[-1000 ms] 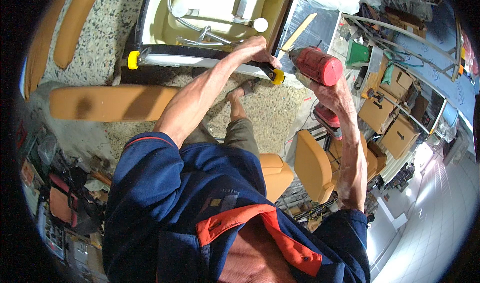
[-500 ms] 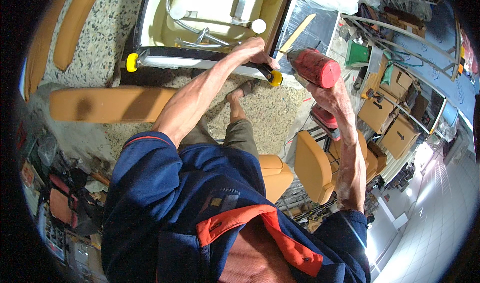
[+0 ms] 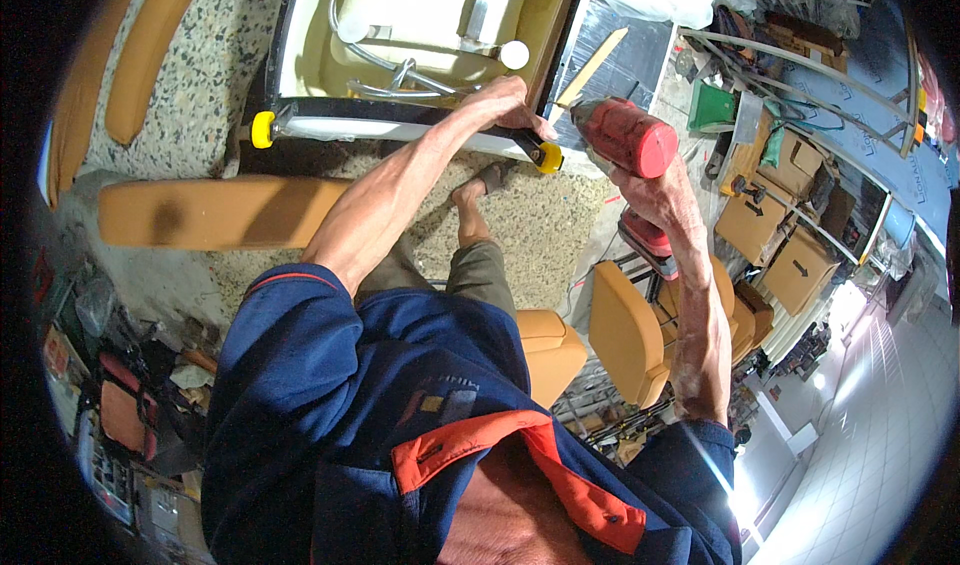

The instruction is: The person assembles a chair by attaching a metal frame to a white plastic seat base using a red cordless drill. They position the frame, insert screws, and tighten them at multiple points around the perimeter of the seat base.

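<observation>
A red cordless drill [image 3: 630,137] is in my right hand [image 3: 655,193], which is wrapped around its grip. Its nose points left, toward the near right corner of a cream wash basin [image 3: 320,60] with a black rim. At that corner my left hand [image 3: 512,103] bends over the rim, fingers together and close to the drill's tip. Whatever those fingers pinch is too small to see. Inside the basin lie a metal hose [image 3: 375,55] and a shower head [image 3: 514,55]. Yellow-and-black round end pieces [image 3: 549,158] sit at both ends of a pale bar [image 3: 350,128] along the near side.
A tan padded cushion [image 3: 220,212] lies left of my legs, with tan chair pads [image 3: 625,335] to the right. Beyond the drill are a wooden strip [image 3: 592,65] on a dark panel, a green container [image 3: 711,109] and cardboard boxes [image 3: 800,270]. Speckled stone floor [image 3: 550,230] shows below.
Very little differs. The drill and my right hand have shifted slightly left and down; my left hand stays at the basin corner.
</observation>
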